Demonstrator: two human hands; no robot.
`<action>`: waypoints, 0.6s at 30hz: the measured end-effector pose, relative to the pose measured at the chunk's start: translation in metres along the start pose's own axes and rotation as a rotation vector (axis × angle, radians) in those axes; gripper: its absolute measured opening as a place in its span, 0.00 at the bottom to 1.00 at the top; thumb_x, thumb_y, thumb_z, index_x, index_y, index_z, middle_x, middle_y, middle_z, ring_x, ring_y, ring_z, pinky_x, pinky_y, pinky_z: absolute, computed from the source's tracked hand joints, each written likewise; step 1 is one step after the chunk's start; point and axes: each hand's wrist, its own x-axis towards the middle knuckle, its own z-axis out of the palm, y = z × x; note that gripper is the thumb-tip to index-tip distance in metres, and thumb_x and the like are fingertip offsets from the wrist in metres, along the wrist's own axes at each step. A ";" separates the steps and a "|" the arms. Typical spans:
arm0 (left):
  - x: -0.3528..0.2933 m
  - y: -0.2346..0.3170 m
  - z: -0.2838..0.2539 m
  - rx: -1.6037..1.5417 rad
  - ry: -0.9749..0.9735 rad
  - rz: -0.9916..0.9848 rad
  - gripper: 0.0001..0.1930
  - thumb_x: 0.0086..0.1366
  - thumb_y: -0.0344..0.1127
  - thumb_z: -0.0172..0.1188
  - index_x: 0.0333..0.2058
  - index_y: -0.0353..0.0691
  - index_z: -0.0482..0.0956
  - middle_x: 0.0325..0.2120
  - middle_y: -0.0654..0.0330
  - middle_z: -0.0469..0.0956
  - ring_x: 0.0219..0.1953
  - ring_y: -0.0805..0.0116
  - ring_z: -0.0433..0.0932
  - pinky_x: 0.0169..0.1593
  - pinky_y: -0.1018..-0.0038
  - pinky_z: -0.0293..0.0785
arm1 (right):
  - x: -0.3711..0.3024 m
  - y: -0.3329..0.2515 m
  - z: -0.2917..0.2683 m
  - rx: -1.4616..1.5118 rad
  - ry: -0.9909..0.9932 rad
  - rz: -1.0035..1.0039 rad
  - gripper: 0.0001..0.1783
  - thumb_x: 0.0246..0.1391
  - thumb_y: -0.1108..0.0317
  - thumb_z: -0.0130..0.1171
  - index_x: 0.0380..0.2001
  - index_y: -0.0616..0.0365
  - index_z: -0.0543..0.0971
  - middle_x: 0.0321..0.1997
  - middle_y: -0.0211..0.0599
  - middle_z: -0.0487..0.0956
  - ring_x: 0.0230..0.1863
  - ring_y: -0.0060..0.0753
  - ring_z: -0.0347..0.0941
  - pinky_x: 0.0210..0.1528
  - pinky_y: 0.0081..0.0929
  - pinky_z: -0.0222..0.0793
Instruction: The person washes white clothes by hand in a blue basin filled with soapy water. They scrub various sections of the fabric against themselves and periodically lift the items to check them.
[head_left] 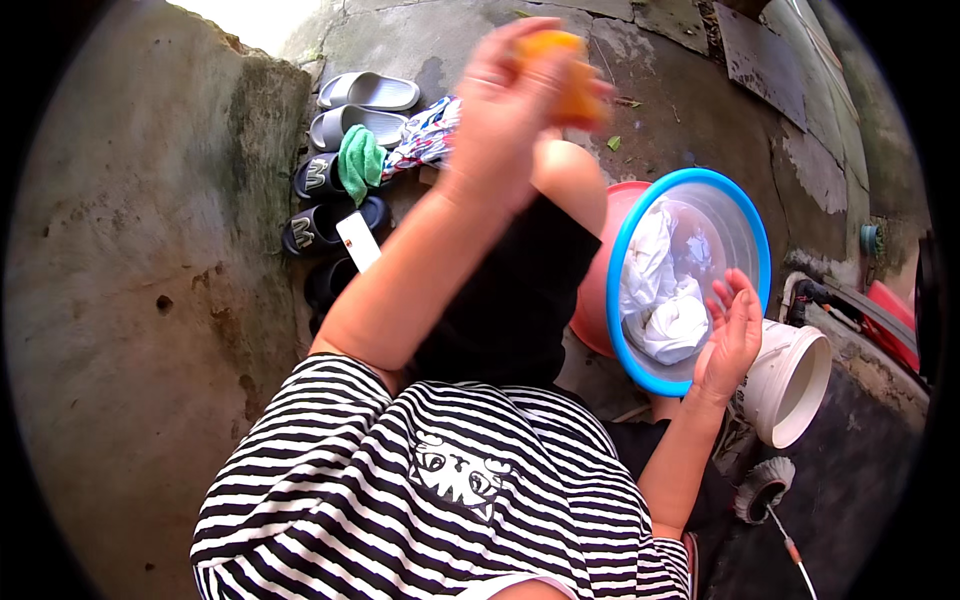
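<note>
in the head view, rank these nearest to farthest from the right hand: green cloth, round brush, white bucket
From the right hand:
1. White bucket: just beside it, to the right
2. Round brush: lower right of the picture
3. Green cloth: far across, upper left, on the footwear

Grey slides point(395, 93) sit along the stained wall point(150, 200), a crumpled green cloth point(361, 163) just beside them. Near the white bucket point(775, 375) is, seemingly, a round-headed brush point(782, 472).

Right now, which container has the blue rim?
The basin holding white cloths, by your right hand; the tub is pink, the bucket white.
</note>
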 end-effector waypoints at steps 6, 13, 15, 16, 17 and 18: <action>0.032 -0.072 -0.220 0.374 0.527 -0.247 0.16 0.58 0.34 0.58 0.43 0.32 0.70 0.37 0.54 0.72 0.32 0.65 0.76 0.32 0.69 0.79 | -0.014 0.052 -0.028 -0.065 0.086 0.334 0.15 0.58 0.62 0.47 0.42 0.62 0.72 0.37 0.35 0.75 0.34 0.25 0.71 0.33 0.20 0.67; 0.029 -0.189 -0.351 0.474 0.788 -0.491 0.14 0.57 0.25 0.51 0.44 0.35 0.70 0.34 0.54 0.75 0.29 0.64 0.77 0.27 0.68 0.76 | -0.026 0.079 -0.048 -0.084 0.126 0.569 0.16 0.56 0.61 0.51 0.41 0.63 0.72 0.37 0.38 0.75 0.32 0.24 0.72 0.31 0.18 0.67; 0.041 -0.218 -0.377 0.635 0.677 -0.517 0.19 0.52 0.25 0.52 0.45 0.36 0.69 0.34 0.52 0.74 0.28 0.65 0.76 0.26 0.71 0.74 | -0.026 0.083 -0.050 -0.154 0.138 0.579 0.16 0.55 0.61 0.52 0.41 0.63 0.73 0.36 0.37 0.76 0.31 0.24 0.72 0.31 0.17 0.67; 0.038 -0.230 -0.377 0.511 0.703 -0.495 0.18 0.53 0.26 0.53 0.45 0.37 0.69 0.31 0.55 0.74 0.26 0.67 0.75 0.25 0.72 0.73 | -0.025 0.079 -0.051 -0.200 0.120 0.580 0.16 0.55 0.61 0.52 0.41 0.63 0.73 0.36 0.37 0.76 0.31 0.23 0.72 0.31 0.17 0.67; 0.045 -0.225 -0.401 0.594 0.596 -0.671 0.18 0.54 0.27 0.53 0.45 0.39 0.68 0.27 0.57 0.72 0.23 0.67 0.73 0.24 0.71 0.73 | -0.021 0.079 -0.047 -0.239 0.096 0.579 0.16 0.55 0.61 0.52 0.40 0.63 0.74 0.36 0.36 0.76 0.31 0.23 0.73 0.31 0.17 0.67; 0.057 -0.227 -0.401 0.758 0.693 -0.645 0.17 0.55 0.29 0.53 0.45 0.41 0.67 0.26 0.57 0.70 0.22 0.66 0.72 0.24 0.68 0.73 | -0.017 0.086 -0.043 -0.285 0.075 0.568 0.15 0.54 0.62 0.53 0.40 0.61 0.75 0.35 0.35 0.77 0.32 0.22 0.73 0.32 0.17 0.67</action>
